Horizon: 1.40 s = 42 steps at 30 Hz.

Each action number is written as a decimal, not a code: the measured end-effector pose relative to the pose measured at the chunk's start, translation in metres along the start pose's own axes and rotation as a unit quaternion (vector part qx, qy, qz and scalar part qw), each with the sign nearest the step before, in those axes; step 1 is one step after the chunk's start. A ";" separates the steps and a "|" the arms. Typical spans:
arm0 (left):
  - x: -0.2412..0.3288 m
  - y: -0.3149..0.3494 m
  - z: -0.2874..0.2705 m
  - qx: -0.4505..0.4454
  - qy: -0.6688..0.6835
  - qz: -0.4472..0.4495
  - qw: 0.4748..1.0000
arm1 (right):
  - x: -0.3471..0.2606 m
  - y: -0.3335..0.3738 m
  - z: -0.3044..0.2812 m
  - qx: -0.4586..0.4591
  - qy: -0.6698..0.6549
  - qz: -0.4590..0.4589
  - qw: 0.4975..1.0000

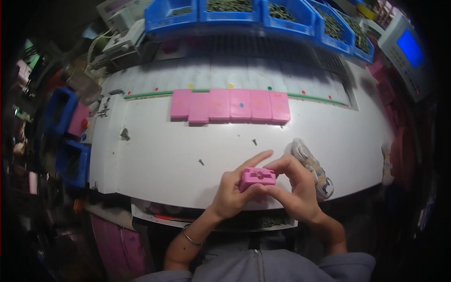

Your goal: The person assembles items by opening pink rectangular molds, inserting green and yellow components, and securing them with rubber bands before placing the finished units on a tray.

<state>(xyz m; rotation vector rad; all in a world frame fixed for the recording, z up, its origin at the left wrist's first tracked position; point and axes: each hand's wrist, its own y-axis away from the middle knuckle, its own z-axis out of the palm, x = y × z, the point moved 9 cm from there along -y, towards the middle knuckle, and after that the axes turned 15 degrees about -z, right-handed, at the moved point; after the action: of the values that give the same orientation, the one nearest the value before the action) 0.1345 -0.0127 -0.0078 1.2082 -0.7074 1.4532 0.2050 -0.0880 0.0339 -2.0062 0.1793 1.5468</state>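
Near the table's front edge I hold a small pink box (259, 177) between both hands, its slotted end facing up. My left hand (230, 191) grips the box's left side with the thumb in front, while its index finger stretches out away from it. On the other side my right hand (297, 190) closes on the box, index finger behind and thumb in front. Farther back lies a row of several pink boxes (220, 104), pressed side by side along a green strip (310, 97). What is inside the held box cannot be made out.
A bundled whitish cord (310, 164) lies just right of my right hand. Small dark green bits (201, 162) are scattered on the white table (159, 141). Blue bins (230, 16) with small green pieces line the back. A control panel with a blue screen (410, 49) stands right.
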 end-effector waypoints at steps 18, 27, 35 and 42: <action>0.007 -0.003 -0.124 0.153 0.067 -0.133 0.977 | 0.072 -0.018 -0.009 0.073 -0.048 0.100 0.991; 0.104 0.006 -0.268 0.407 -0.006 0.006 0.914 | 0.049 -0.028 -0.049 0.099 0.279 -0.013 0.955; 0.180 -0.027 -0.348 0.596 -0.456 -0.006 0.661 | 0.070 -0.025 -0.052 0.070 0.230 0.012 0.971; 0.177 -0.067 -0.383 0.585 -0.590 0.011 0.557 | 0.056 -0.051 -0.053 0.075 0.213 0.036 0.974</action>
<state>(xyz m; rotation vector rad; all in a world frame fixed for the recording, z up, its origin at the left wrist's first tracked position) 0.0970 0.4112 0.0268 3.3856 -0.4584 0.7837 0.2895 -0.0611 0.0089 -2.2028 0.5263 1.0868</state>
